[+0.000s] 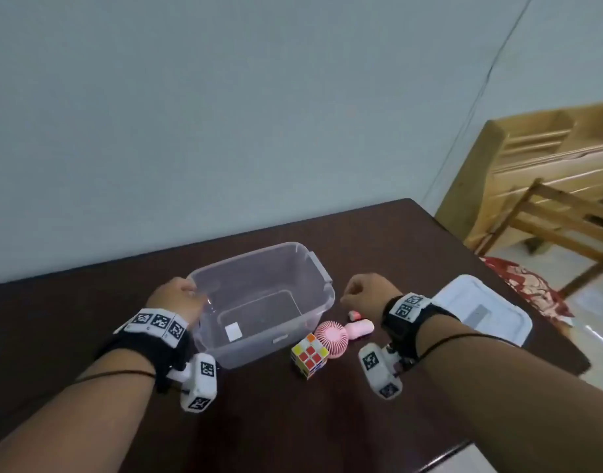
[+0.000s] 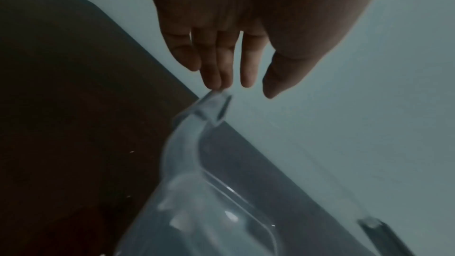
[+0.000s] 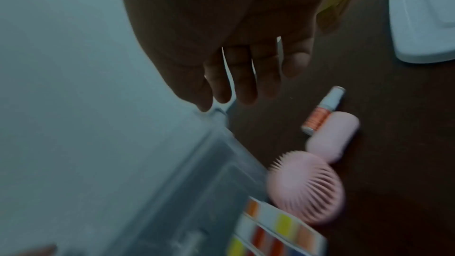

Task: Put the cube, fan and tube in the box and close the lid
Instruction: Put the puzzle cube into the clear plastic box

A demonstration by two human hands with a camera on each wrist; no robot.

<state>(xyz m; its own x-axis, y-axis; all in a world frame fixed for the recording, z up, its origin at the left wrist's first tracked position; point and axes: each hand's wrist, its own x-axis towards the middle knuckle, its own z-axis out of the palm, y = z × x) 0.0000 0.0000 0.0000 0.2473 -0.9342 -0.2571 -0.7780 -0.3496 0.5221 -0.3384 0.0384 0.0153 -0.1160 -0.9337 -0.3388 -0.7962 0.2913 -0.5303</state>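
A clear, empty plastic box [image 1: 259, 302] stands open on the dark table. My left hand [image 1: 177, 295] is at its left rim; in the left wrist view the straight fingers [image 2: 219, 77] touch a rim corner [image 2: 214, 108] without gripping. Just right of the box lie a multicoloured cube [image 1: 309, 356], a pink fan [image 1: 332, 334] and a small orange-and-white tube [image 1: 354, 314]. My right hand [image 1: 365, 291] hovers above the tube by the box's right end, fingers hanging loosely [image 3: 246, 89], holding nothing. The right wrist view shows the tube [image 3: 322, 112], fan [image 3: 305, 186] and cube [image 3: 275, 231] below that hand.
The white lid [image 1: 481, 308] lies flat on the table [image 1: 395, 250] to the right, near the edge. Beyond that edge are wooden furniture [image 1: 549, 186] and a red patterned cloth [image 1: 525, 285]. A plain wall backs the table.
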